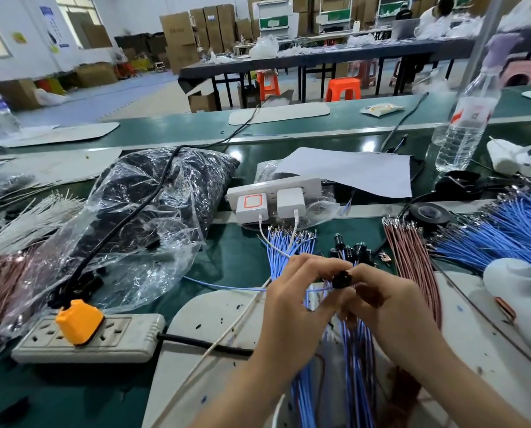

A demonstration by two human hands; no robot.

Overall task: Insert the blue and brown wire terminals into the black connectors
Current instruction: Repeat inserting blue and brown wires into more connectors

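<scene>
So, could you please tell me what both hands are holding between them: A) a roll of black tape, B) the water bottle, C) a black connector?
C: the left hand and the right hand together pinch a small black connector.

No word or number before me comes out sharp enough to read. The water bottle [464, 118] to my right wears a white label with a red mark and small print, all blurred. A second bottle [2, 110] far left carries a blue band, illegible. One white charger [252, 205] in the strip [313, 184] shows only an orange square outline, with no lettering I can make out. A blue-and-white poster [49, 24] and a green sticker [19, 37] hang on the wall [26, 60], their print too small. Cardboard boxes [178, 35] at the back bear pale labels, and a white-and-yellow packet [381, 108] lies on the belt [344, 118], its print unreadable.
</scene>
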